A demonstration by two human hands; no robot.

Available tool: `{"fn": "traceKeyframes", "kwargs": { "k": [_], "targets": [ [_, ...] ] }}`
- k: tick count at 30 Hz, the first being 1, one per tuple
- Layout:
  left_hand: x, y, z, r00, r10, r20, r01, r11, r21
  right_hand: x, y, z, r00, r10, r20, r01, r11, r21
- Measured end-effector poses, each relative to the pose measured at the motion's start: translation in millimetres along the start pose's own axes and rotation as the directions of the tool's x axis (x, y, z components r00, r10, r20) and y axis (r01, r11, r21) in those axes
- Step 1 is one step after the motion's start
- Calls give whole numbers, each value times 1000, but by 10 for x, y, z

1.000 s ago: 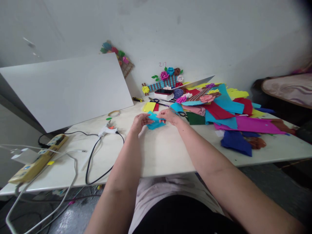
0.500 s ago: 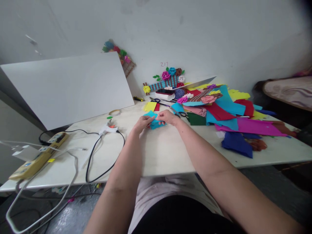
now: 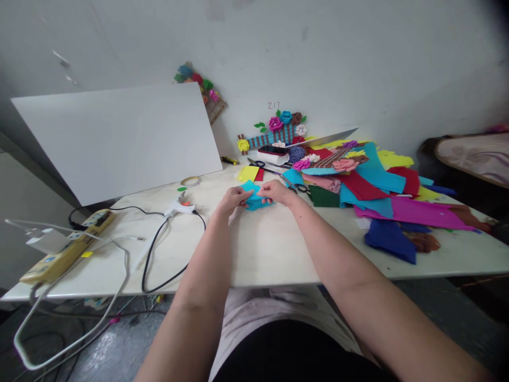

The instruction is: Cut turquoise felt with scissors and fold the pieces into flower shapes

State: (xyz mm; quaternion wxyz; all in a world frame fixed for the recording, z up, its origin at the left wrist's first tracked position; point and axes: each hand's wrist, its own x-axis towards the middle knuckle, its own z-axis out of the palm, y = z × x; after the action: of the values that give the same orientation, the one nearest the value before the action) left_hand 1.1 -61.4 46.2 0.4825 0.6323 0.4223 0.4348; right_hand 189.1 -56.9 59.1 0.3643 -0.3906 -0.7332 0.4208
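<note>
Turquoise crepe paper (image 3: 252,187), cut into small pieces or layers, is held between my two hands above the table (image 3: 274,260). My left hand (image 3: 235,198) pinches its left edge, thumb on top. On the right side, my right hand (image 3: 275,192) grips the same paper between thumb and fingers. Part of the paper shows below and between the fingers; whether it is one sheet or several I cannot tell. Just beyond lie yellow paper squares (image 3: 248,173) and a red piece (image 3: 259,175). Scissors (image 3: 301,188) rest to the right of my right hand.
A white glue gun (image 3: 181,207) with a black cord lies left, near a yellow power strip (image 3: 67,249). Colourful crepe paper (image 3: 368,185) and a flower-decorated guitar shape (image 3: 334,162) are heaped right. A white board (image 3: 119,140) leans on the wall; a phone (image 3: 273,150) lies on a white box.
The whole view has shifted slightly, so things appear a little further right. Both hands keep hold of the turquoise paper, and the fingers of my right hand have spread apart a little.
</note>
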Motion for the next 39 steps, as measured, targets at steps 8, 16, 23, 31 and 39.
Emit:
{"fn": "traceKeyframes", "kwargs": {
  "k": [8, 16, 23, 31, 39],
  "targets": [
    [45, -8, -1, 981, 8, -195, -16, 999, -40, 40, 47, -1, 999, -26, -34, 26, 1000, -2],
    [44, 6, -26, 966, -49, -254, 8, 987, -161, 69, 75, 5, 987, -33, -157, 37, 999, 19],
    [34, -24, 145, 998, -63, 3, 62, 981, -184, 46, -22, 95, 977, -15, -213, 18, 1000, 11],
    [39, -11, 136, 999, -38, -38, 31, 981, -190, 13, -66, 108, 987, 31, -161, -20, 997, 71],
    [28, 30, 143, 999, 9, -49, -13, 997, -74, 1, -58, 96, 986, 115, -118, -104, 990, 97]
  ]
}}
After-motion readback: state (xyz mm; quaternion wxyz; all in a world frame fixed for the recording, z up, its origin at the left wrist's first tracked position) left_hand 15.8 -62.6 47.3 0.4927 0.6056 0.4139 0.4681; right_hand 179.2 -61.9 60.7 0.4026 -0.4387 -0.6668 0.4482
